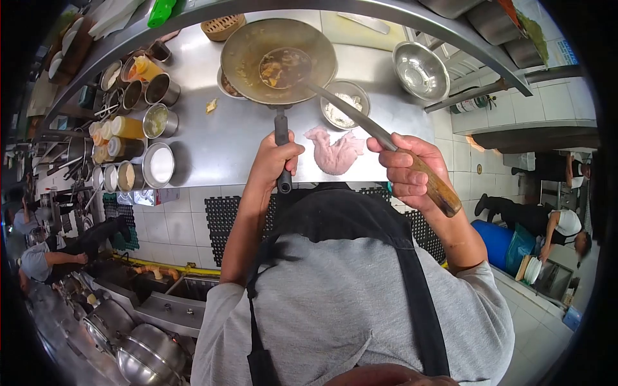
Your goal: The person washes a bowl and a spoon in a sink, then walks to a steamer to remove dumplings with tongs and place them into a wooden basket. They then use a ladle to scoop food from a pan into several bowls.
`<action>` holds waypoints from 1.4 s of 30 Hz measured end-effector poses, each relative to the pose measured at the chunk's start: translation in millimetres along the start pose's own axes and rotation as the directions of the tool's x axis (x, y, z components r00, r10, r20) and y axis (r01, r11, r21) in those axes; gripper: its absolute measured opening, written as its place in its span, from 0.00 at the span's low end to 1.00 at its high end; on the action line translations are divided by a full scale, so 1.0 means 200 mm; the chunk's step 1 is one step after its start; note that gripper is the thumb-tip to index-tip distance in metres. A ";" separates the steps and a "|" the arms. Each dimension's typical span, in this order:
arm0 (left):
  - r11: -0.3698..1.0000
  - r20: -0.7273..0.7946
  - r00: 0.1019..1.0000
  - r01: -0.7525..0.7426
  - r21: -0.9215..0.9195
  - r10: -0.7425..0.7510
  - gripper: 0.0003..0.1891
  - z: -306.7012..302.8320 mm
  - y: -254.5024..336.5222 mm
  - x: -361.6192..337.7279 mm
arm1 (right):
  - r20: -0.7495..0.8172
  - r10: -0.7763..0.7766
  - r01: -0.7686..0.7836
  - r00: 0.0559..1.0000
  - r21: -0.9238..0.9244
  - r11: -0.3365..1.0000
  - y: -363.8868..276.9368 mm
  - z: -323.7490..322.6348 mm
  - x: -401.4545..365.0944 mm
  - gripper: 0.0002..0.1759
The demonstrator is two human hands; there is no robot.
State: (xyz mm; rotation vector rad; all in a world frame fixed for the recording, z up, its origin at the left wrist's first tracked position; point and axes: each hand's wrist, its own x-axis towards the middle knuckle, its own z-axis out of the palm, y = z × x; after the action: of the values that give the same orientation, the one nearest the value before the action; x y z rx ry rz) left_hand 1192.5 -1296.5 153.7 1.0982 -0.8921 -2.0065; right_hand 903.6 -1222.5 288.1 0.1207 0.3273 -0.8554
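Note:
My left hand (277,159) is wrapped round the black handle of a wok (241,58) at the worktop's far side. My right hand (415,168) grips the wooden end of a long ladle (351,110), whose round bowl rests inside the wok with browned food pieces (277,74) and dark liquid. Under the wok's left side, another bowl (225,87) shows only in part. Between my hands a piece of pale pink raw meat (335,154) lies on the steel worktop. Just beyond it stands a metal bowl (333,119) with white contents.
Sauce bottles (125,127), metal pots (162,89) and a bowl of white powder (158,165) crowd the left side. A shiny steel bowl (421,71) and a cutting board (386,38) with a blade stand right. A shelf rail (444,32) crosses overhead. Other people work on both sides.

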 end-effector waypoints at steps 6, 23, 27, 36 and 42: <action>0.999 -0.071 0.997 -0.019 -0.029 0.017 0.11 -0.07 0.01 -0.03 | 0.028 -0.057 0.058 0.998 -0.066 0.996 -0.05 0.04 -0.03 0.27; 0.996 -0.290 0.953 -0.092 -0.007 0.086 0.11 -0.38 0.11 -0.23 | -0.223 -0.369 0.123 0.902 -0.687 0.716 -0.13 -0.40 0.16 0.21; 0.996 -0.299 0.950 -0.091 -0.003 0.086 0.11 -0.37 0.13 -0.25 | -0.228 -0.417 0.103 0.880 -0.765 0.635 -0.11 -0.38 0.15 0.20; 0.998 -0.266 0.962 -0.062 0.013 0.064 0.11 -0.33 0.08 -0.20 | -0.006 -0.301 0.294 0.954 -0.195 0.936 -0.13 -0.38 0.08 0.23; 0.999 -0.171 0.985 -0.034 0.011 0.036 0.12 -0.24 0.03 -0.12 | -0.014 -0.274 0.247 0.962 -0.392 0.886 -0.05 -0.16 0.03 0.24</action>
State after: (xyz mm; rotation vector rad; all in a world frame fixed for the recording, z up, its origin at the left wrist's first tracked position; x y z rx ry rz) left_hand 1246.8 -1291.9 149.3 1.2299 -0.8247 -1.8501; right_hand 891.5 -1226.5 256.8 -0.2703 0.5818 -1.0385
